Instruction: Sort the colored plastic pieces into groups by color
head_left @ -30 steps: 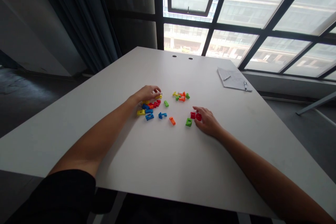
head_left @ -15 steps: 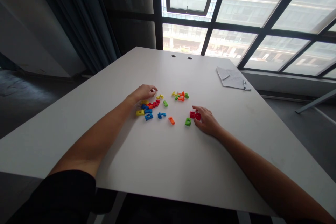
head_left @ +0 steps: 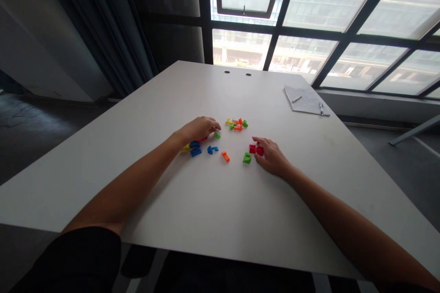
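My left hand (head_left: pixel 203 128) is over the left cluster, its fingers curved and apart, with the fingertips right beside a green plastic block (head_left: pixel 217 135). Whether they touch it I cannot tell. Under and in front of the hand lie blue blocks (head_left: pixel 195 151), a yellow block (head_left: pixel 186 147) and red pieces, partly covered. My right hand (head_left: pixel 271 156) rests on the table, thumb and fingers spread around two red blocks (head_left: pixel 252 149). Just left of its thumb sits a larger green block (head_left: pixel 246 158). Between the hands lie a blue piece (head_left: pixel 212 149) and an orange block (head_left: pixel 225 156).
A group of orange, green and yellow pieces (head_left: pixel 238 124) lies farther back on the white table (head_left: pixel 220 210). Paper with writing (head_left: pixel 304 100) and two pens lie at the back right. Windows stand beyond the far edge, a dark curtain (head_left: pixel 103 27) at the left.
My left hand has moved right and slightly toward me, from beside the yellow pieces to the small green block, now covering part of the cluster. My right hand has stayed in place.
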The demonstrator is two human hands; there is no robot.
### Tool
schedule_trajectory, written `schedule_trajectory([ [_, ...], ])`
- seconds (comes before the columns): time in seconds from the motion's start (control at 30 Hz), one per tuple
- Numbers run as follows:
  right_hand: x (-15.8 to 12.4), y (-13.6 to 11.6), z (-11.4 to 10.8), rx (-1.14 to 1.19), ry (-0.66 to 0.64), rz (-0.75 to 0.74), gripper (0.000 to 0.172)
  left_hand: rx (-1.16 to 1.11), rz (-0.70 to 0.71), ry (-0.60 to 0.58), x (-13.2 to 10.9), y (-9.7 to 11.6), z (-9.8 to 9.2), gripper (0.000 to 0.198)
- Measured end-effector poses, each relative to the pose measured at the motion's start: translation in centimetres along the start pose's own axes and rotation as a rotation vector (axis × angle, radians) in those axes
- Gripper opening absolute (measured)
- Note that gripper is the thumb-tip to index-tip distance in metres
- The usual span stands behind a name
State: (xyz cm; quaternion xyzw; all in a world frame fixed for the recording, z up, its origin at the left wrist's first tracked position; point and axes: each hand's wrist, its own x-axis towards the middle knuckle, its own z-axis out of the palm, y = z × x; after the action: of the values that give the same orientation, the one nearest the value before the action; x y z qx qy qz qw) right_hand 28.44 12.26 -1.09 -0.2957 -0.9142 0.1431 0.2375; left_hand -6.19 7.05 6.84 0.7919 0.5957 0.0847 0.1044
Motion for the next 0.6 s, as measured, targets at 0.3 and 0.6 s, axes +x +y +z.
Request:
schedule_trajectory([
  [0.3,0.0,0.3,0.1,-0.002,-0.003,-0.008,0.06,-0.031,0.037,-0.084,-0.2,-0.1,0.4,0.047],
  [0.6,0.0,0.4,0.1,-0.008,-0.007,-0.008,0.061,-0.06,0.137,-0.108,0.5,1.6,1.2,0.037],
])
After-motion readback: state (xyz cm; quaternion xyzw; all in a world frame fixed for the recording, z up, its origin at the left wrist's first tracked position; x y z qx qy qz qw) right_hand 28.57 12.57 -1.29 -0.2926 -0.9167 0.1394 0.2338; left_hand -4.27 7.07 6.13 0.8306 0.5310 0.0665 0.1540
